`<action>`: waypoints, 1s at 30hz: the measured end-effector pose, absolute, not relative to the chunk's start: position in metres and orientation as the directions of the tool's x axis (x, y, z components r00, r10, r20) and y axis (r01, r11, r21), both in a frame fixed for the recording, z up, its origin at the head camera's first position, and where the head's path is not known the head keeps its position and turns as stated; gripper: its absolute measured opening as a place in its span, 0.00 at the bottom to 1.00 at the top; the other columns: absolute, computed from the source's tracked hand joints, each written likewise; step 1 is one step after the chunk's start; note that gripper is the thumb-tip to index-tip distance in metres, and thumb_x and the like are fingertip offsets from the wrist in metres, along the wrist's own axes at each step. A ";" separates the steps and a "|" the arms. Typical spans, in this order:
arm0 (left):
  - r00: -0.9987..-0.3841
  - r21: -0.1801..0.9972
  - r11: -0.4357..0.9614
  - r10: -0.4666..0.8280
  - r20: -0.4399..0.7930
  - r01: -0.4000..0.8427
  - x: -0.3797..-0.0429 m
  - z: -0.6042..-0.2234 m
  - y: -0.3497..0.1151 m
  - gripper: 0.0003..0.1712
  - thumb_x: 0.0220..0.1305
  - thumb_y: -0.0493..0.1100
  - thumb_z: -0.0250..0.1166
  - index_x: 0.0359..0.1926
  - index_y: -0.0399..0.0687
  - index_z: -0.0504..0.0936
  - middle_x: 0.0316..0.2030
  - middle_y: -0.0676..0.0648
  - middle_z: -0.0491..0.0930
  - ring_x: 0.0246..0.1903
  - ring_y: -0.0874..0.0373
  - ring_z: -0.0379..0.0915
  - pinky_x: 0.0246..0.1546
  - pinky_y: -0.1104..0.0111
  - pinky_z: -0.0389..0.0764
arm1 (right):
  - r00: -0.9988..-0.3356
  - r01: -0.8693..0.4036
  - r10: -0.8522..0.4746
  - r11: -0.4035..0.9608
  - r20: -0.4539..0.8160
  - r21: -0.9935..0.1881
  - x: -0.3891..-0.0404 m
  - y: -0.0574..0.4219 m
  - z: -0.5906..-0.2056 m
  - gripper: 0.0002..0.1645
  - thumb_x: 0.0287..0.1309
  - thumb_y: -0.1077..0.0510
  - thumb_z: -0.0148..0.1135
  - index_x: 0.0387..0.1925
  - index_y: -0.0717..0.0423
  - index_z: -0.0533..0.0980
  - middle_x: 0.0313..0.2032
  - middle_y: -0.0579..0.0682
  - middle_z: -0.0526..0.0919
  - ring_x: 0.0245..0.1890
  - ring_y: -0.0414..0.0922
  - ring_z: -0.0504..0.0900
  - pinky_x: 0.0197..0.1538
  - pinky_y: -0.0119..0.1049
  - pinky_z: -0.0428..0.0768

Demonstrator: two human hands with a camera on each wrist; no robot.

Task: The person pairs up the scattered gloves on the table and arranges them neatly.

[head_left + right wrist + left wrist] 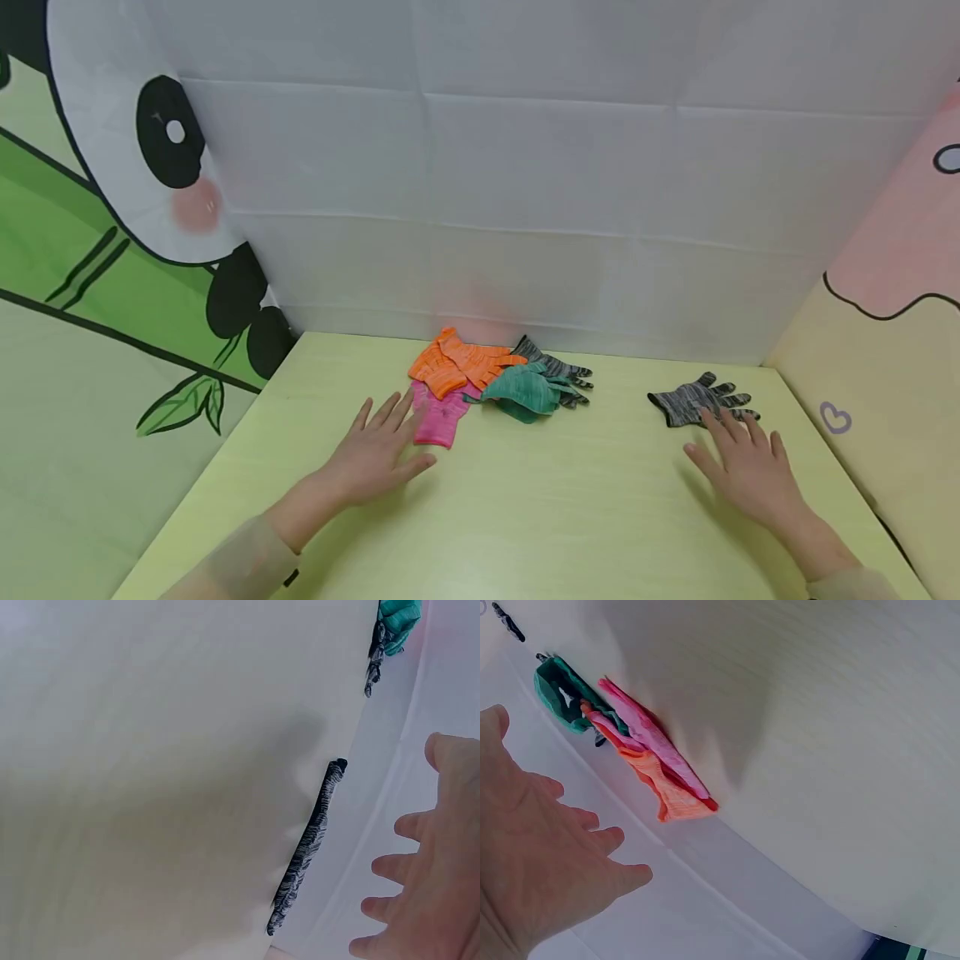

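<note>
Down at the near side, two beige sleeves come in: the left sleeve with a small dark piece at its cuff, the right sleeve just showing at the bottom. And out come the hands, both bare, both spread, fingers extended, gripping nothing! Left hand and right hand hover over the pale yellow, smooth-topped counter, shadows beneath them; the wrist views show gaps between fingers and fabric.

Straight ahead of the right hand, a touch to its left, lies a lone grey-and-black marled knit glove, flat, its long axis running across the counter, cuff to the left, fingers to the right. That's the right hand's neighbour, no contest; the left hand is well apart from it.

Over to the left hand, and what a colourful heap! Just beyond its fingertips and to their right, a bright pink knit glove points its cuff back toward the person. Right of that, a bunched teal-green knit glove bundle; farther back, bright orange knit gloves overlap the pink, fingers rightward, and a second grey-and-black knit glove peeks out behind the green.

Behind it all, a creased white cloth backdrop rises, a cartoon panda eye staring from the left.
</note>
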State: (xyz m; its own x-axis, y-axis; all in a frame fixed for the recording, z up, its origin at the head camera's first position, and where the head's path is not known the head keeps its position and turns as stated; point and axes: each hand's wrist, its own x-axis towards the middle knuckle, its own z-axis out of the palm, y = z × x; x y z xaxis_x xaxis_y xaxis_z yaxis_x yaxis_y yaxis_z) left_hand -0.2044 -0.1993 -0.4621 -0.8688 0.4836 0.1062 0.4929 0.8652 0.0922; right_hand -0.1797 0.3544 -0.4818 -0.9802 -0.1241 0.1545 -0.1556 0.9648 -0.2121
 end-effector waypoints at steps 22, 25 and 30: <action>-0.717 0.103 0.716 0.696 -0.040 0.690 -0.179 -0.439 -0.125 0.48 0.72 0.75 0.47 0.83 0.64 0.43 0.82 0.48 0.38 0.80 0.45 0.34 0.74 0.40 0.42 | -0.996 -0.088 -0.077 0.951 0.049 -0.296 -0.216 0.365 -0.464 0.49 0.77 0.34 0.44 0.79 0.66 0.49 0.73 0.77 0.52 0.68 0.82 0.48 0.60 0.83 0.48; -0.671 0.097 0.674 0.739 -0.062 0.733 -0.178 -0.441 -0.111 0.49 0.71 0.75 0.48 0.83 0.65 0.43 0.82 0.49 0.40 0.80 0.47 0.37 0.75 0.41 0.42 | -0.997 -0.079 -0.075 0.954 0.026 -0.288 -0.224 0.364 -0.465 0.45 0.78 0.37 0.43 0.79 0.65 0.52 0.72 0.77 0.54 0.67 0.82 0.51 0.60 0.82 0.52; -0.614 0.087 0.620 0.784 -0.086 0.780 -0.175 -0.446 -0.086 0.48 0.71 0.76 0.45 0.83 0.64 0.46 0.82 0.49 0.43 0.79 0.47 0.40 0.75 0.42 0.44 | -0.998 -0.064 -0.064 0.967 0.011 -0.248 -0.241 0.359 -0.469 0.34 0.79 0.48 0.44 0.75 0.64 0.61 0.69 0.74 0.64 0.64 0.80 0.61 0.56 0.77 0.65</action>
State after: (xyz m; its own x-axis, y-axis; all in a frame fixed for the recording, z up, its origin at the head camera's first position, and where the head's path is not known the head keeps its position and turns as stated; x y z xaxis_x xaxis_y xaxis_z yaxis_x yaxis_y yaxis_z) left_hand -0.1753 -0.0859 -0.4460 -0.6143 0.7844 -0.0856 0.7797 0.6201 0.0872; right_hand -0.2411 0.3594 -0.4690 -0.9979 -0.0636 0.0111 -0.0643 0.9665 -0.2483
